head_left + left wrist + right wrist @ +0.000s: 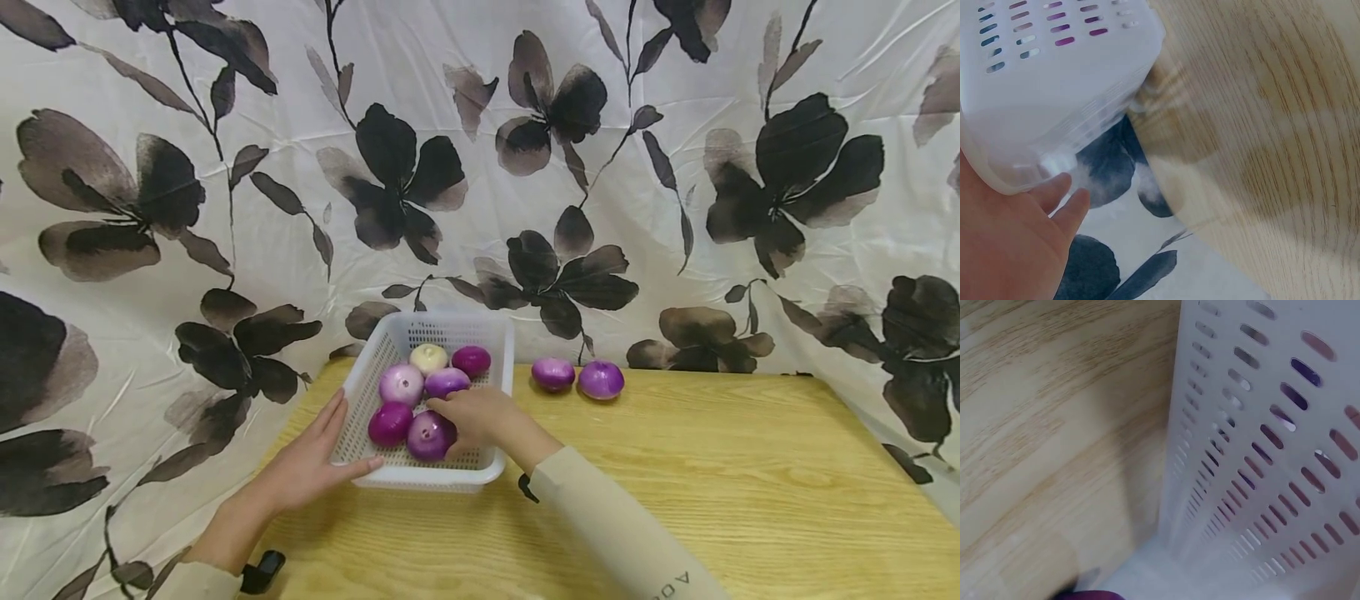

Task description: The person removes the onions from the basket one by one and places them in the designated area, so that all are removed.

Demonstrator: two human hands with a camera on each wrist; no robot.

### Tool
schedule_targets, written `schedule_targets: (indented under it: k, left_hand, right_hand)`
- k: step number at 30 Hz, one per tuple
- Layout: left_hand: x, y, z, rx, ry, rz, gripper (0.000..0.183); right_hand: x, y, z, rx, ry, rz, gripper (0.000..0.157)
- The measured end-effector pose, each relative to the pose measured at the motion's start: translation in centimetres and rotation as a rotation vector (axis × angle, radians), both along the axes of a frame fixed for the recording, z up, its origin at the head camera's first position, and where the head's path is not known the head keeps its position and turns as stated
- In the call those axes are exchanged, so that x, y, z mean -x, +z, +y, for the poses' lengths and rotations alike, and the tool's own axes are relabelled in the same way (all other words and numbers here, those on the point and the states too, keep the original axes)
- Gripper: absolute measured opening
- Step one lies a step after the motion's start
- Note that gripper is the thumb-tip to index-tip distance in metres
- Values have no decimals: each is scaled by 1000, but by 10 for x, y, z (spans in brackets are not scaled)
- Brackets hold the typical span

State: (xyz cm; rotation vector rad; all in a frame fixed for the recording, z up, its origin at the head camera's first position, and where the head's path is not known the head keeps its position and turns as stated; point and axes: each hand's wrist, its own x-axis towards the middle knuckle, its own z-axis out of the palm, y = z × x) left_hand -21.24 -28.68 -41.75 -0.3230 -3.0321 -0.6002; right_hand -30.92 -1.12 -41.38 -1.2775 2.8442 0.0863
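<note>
A white slotted plastic basket (508, 350) stands on the table with several onions inside. At its front left corner, my left hand (303, 467) rests with fingers spread along the left wall and thumb on the front rim; in the left wrist view, fingertips (1072, 209) show beside the rim. My right hand (483, 421) reaches over the right wall and grips a purple onion (430, 435) near the front. Close to it lie a purple onion (447, 382), a paler onion (401, 384) and a dark magenta onion (391, 424). The basket wall (1260, 450) hides that hand in the right wrist view.
At the basket's back are a yellowish-white onion (429, 358) and a magenta onion (472, 361). Two purple onions, a left one (553, 374) and a right one (601, 380), sit on the wooden table (690, 467). A floral cloth (480, 217) hangs behind.
</note>
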Motion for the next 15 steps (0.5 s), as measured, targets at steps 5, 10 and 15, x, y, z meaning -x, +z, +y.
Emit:
schedule_targets:
  k: [5,10,15]
  left_hand:
    - [0,1,0,3,-1,4,120]
    - [0,0,0,1,-4,-6,120]
    - [0,1,-1,9,0,1,119]
  right_hand:
    - [-3,0,-3,-27,16,13,87]
    - [-3,-2,-6,-40,14,16,84]
    - [-2,-1,-7,-23,0,12,69]
